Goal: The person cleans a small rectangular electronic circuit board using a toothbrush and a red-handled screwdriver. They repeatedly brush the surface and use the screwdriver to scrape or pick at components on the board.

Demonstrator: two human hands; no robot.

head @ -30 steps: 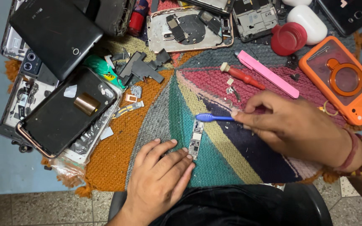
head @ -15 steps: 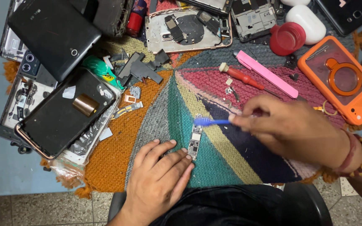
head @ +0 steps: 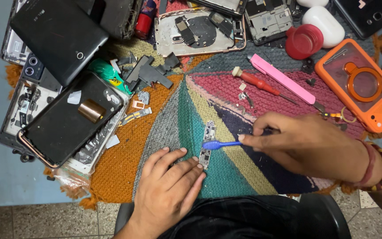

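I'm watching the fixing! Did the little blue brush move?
Yes. The blue brush in the right hand has slid down along the small circuit board, which stayed put.

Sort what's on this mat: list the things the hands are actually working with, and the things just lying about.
In use:
- small circuit board, pinned at its near end by the left hand
- blue brush, held by the right hand, head on the board
- knitted mat beneath

Lying about:
- red screwdriver
- pink pry tool
- orange phone case
- red cap
- white earbud case
- opened phones
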